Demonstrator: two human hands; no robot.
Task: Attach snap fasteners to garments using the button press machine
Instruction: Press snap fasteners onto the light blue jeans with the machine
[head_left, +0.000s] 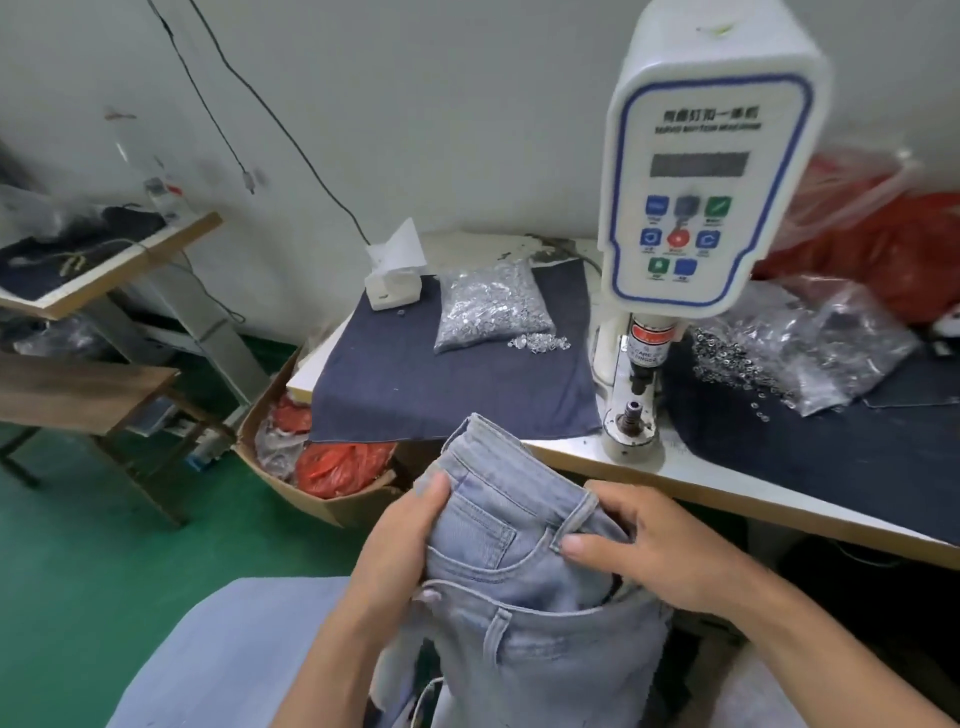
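Nearest the viewer, two bare hands hold one pair of pale blue jeans (519, 561) in front of the tabletop (727, 483), below its front edge and well short of the press. The left hand (400, 540) grips the waistband at the left side, thumb curled over the denim at the top and the other fingers hidden behind the cloth. The right hand (660, 551) holds the right side of the waistband near a belt loop, thumb pressed flat on the front of the fabric and the fingers (618, 499) curled over the band's upper edge. More pale denim lies in the lap at lower left.

On the tabletop stands one button press machine (711, 171), a white head with a blue-outlined control panel carrying eight buttons, above a punch and a lower die (632, 415) on a round base. Two dark blue cloths (441, 384) cover the tabletop, one to each side of the machine. On the left cloth rests one clear bag of silvery snap parts (491, 306), a few spilled beside it, and one small white box (393, 291) behind. Right of the machine lies a second clear bag (810, 343) with loose ring-shaped parts, possibly sockets, though blur hides detail. One cardboard box (311, 467) with red plastic bags sits on the green floor (78, 545) at left.
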